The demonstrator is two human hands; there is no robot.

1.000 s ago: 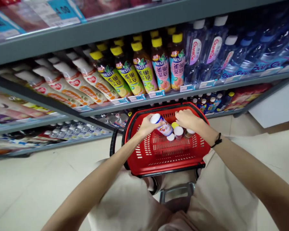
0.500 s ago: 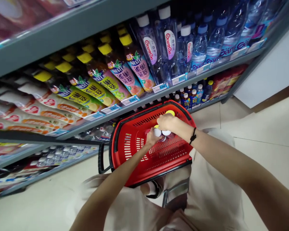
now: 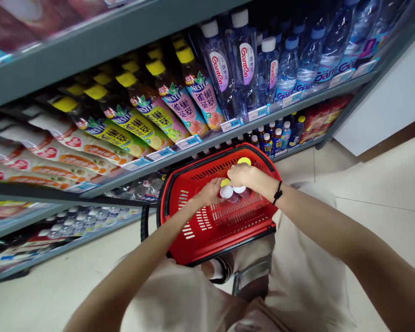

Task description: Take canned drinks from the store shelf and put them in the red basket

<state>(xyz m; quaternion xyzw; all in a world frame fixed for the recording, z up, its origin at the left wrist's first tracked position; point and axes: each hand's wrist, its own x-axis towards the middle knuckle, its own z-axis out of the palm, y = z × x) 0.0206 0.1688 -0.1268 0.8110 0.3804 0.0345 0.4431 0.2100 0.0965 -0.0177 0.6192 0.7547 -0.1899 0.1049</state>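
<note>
A red shopping basket (image 3: 193,246) with black handles is in front of me, and several capped bottles stand close together in its right part. My left hand (image 3: 212,191) is curled against the side of a yellow-capped bottle (image 3: 225,182). Two white-capped bottles, the nearer one (image 3: 227,192) and the other (image 3: 240,189), stand beside it. My right hand (image 3: 241,174) reaches in over the group, fingers bent down between the caps. Just beyond it shows another yellow-capped bottle (image 3: 244,161). The right fingertips and most of the bottle bodies are hidden.
A grey shelf (image 3: 197,143) runs along the far side of the basket. It carries Nestea bottles (image 3: 152,115), white-capped drinks (image 3: 79,147) and water bottles (image 3: 247,64). Small bottles (image 3: 276,140) stand on the lower shelf. A white panel (image 3: 380,101) is at the right.
My left hand has moved up and left, off the nearer white-capped bottle and onto the yellow-capped bottle. My right hand has barely shifted. The view has turned slightly.
</note>
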